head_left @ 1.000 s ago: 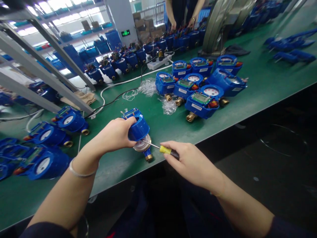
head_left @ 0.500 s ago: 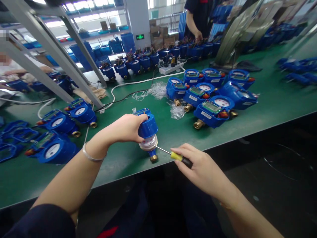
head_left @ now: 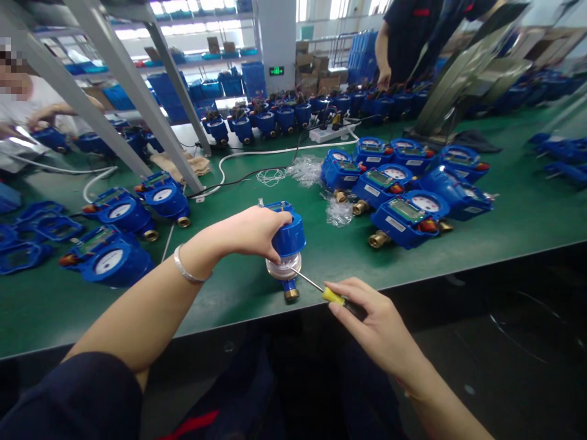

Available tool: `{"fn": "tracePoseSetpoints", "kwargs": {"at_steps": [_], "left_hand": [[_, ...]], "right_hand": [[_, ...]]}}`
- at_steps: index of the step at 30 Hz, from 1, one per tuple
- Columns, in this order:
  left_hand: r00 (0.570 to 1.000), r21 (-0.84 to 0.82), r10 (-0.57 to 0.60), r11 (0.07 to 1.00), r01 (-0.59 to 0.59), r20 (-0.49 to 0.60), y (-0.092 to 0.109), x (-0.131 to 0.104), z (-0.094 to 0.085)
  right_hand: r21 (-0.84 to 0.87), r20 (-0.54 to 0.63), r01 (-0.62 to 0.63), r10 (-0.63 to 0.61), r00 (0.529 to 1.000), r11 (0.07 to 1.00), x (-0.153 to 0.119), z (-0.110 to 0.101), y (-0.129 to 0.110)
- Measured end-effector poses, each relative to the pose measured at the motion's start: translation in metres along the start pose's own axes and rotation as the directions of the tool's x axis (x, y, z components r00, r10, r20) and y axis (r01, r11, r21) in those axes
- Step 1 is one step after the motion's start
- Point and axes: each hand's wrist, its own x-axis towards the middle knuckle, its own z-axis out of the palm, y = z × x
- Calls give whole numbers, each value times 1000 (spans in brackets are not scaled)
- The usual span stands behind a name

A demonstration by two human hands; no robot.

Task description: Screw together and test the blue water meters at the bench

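Near the front edge of the green table stands a water meter with a clear round dial part (head_left: 279,269) and a brass threaded end (head_left: 291,295). Its blue housing (head_left: 292,237) sits tilted above the dial part. My left hand (head_left: 254,232) is closed round that housing, thumb at the lower side and fingers over the top. A screwdriver (head_left: 334,296) with a yellow and black handle is gripped in my right hand (head_left: 373,318). Its metal shaft slants up to the left, and the tip touches the clear part just under the housing.
Several blue water meters (head_left: 403,214) stand right of my hands, with crumpled clear plastic (head_left: 339,212) beside them. More meters (head_left: 120,211) and blue frames (head_left: 57,226) lie left. Behind are a power strip (head_left: 328,132), grey posts (head_left: 137,91) and two people at work.
The whole view has shifted, so things appear farther right. My hands keep their holds on the housing and the screwdriver, whose tip stays at the clear part.
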Motion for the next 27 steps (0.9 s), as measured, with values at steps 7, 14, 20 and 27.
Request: {"fn": "tracePoseSetpoints", "kwargs": {"at_steps": [7, 14, 20, 27], "left_hand": [[1000, -29, -29, 999, 29, 6, -3, 0, -2], [998, 6, -57, 998, 57, 13, 3, 3, -4], [998, -1, -57, 998, 57, 32, 5, 4, -7], [996, 3, -88, 996, 88, 35, 6, 2, -6]], "right_hand": [[-185, -24, 106, -112, 993, 977, -13, 12, -1], [-271, -170, 219, -271, 947, 937, -1, 23, -7], [-395, -92, 261, -320, 943, 881, -14, 22, -4], [-477, -141, 290, -398, 907, 830, -8, 34, -4]]}}
